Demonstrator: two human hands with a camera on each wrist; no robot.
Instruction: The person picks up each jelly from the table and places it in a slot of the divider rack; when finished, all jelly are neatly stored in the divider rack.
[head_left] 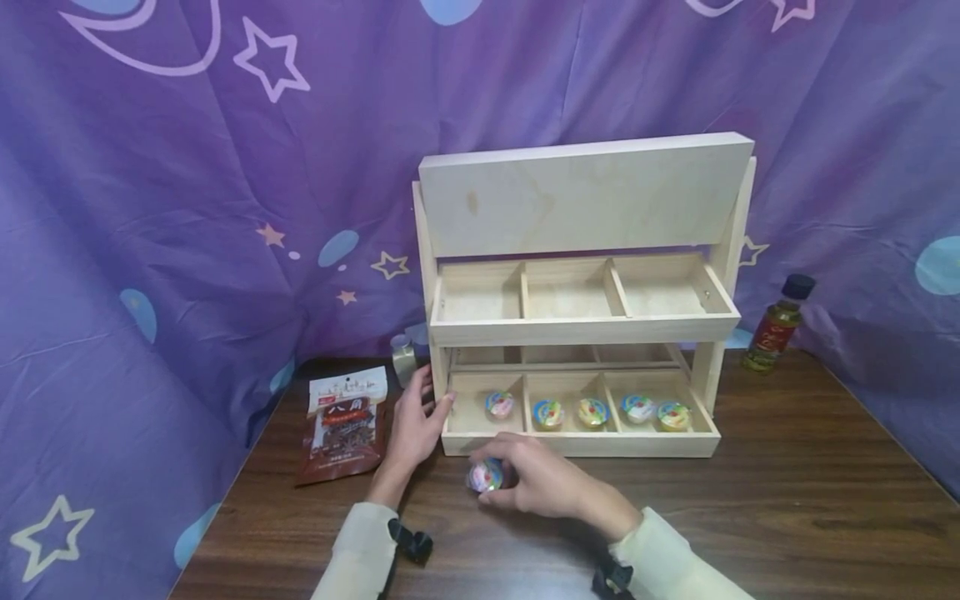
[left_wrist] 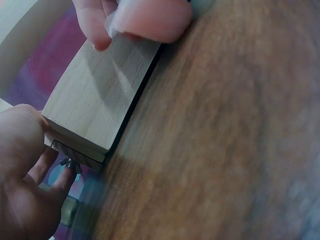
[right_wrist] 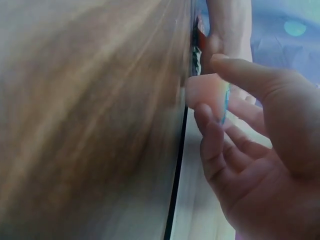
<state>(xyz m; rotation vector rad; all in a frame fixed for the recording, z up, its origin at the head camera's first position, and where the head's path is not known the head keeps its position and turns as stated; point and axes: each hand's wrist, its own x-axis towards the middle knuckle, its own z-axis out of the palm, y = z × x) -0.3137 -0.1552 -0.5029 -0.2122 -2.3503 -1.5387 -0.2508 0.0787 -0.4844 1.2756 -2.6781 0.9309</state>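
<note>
My right hand (head_left: 543, 477) pinches a small jelly cup (head_left: 484, 475) between thumb and fingers, in front of the lower tray's left end. In the right wrist view the cup (right_wrist: 206, 92) shows a pale pink body and a coloured lid. At the left side of the wooden rack (head_left: 577, 445), my left hand (head_left: 415, 425) grips the lower tray's corner, its fingers along the outer side near a wing screw (left_wrist: 71, 164). More jelly cups lie in the lower tray: one (head_left: 499, 405) in the left compartment, two (head_left: 549, 414) in the middle, two (head_left: 638, 408) on the right.
Three compartments of the upper tray (head_left: 585, 332) hold nothing. Left of the rack lies a brown spice bag (head_left: 347, 429), with a small jar (head_left: 403, 360) behind my left hand. An oil bottle (head_left: 778, 325) stands at the back right of the wooden table (head_left: 810, 483), before a purple curtain (head_left: 337, 167).
</note>
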